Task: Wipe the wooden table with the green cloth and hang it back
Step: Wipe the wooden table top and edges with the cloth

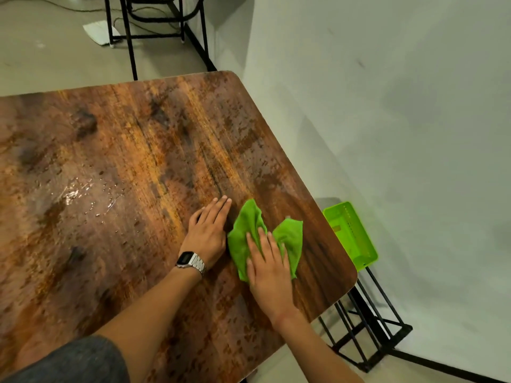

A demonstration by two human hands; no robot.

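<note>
The green cloth (pixel 264 239) lies crumpled on the wooden table (pixel 116 167), near the table's right edge and toward its near corner. The right hand (pixel 269 268) lies flat on top of the cloth with its fingers straight and spread, pressing it down onto the wood — it is not curled round the cloth. The left hand (pixel 208 232) rests flat on the bare table just to the left of the cloth, fingers straight and close together, holding nothing; its side is right next to the cloth's left edge. On the left wrist there is a silver wristwatch (pixel 190 262) with a dark square face. A grey sleeve (pixel 83 360) shows at the near left corner of the picture. On the left part of the table, well away from the hands, a wet patch (pixel 83 192) shines with small drops around it. To the right of the table, lower down and beside its edge, a bright green plastic basket (pixel 349 236) sits on a black metal rack (pixel 367 335) next to the pale wall (pixel 401 106). Far off, beyond the table's far edge, black metal legs (pixel 154 26) stand on the floor, and a white paper (pixel 99 33) lies beside them — a thin cable runs along the floor there too.
</note>
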